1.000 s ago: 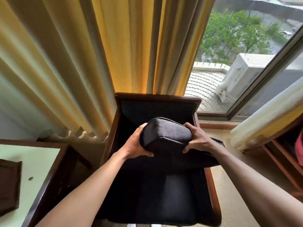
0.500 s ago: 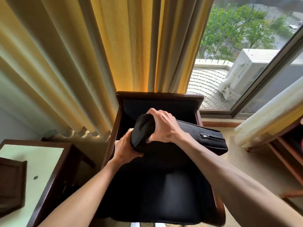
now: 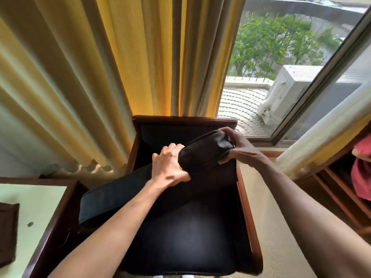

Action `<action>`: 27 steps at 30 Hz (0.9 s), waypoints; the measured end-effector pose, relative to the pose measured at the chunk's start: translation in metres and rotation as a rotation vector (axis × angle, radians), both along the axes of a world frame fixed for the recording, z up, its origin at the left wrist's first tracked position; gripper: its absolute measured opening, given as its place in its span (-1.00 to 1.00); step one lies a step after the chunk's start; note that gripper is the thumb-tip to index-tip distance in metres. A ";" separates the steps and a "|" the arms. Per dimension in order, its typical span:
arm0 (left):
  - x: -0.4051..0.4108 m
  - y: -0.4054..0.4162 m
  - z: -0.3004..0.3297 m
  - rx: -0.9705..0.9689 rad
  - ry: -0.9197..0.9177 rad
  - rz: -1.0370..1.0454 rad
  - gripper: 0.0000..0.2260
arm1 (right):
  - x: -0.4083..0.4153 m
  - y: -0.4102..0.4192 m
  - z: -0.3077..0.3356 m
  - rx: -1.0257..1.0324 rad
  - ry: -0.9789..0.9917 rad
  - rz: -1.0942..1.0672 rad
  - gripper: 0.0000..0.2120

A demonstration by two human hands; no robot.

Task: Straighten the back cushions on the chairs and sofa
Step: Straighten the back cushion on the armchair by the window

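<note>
while the cushion tilts over the chair, left hand and right hand clench it.

There is one camera, and it sits on the person's head. It looks forward and down, so both bare arms reach into the picture from the bottom. The chair is right below and very close. The yellow curtain fills the top and left, and it bends at the edges because the view is wide. The window is at the top right. A table edge peeks in at the bottom left.
</note>
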State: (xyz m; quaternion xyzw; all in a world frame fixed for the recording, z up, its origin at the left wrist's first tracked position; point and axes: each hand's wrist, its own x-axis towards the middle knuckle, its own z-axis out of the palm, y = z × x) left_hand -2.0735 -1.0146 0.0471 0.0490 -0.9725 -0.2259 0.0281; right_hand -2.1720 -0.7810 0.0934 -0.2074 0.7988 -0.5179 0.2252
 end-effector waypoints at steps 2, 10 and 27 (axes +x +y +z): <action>0.008 0.002 -0.030 -0.098 -0.117 -0.042 -0.15 | 0.006 0.007 -0.039 0.066 -0.052 0.002 -0.29; 0.088 -0.038 -0.137 -0.281 -0.338 -0.054 0.00 | 0.028 0.065 -0.147 0.520 0.030 -0.185 -0.22; 0.029 -0.083 -0.135 -0.375 -0.340 -0.160 -0.18 | 0.026 -0.044 -0.185 1.046 0.568 0.244 -0.30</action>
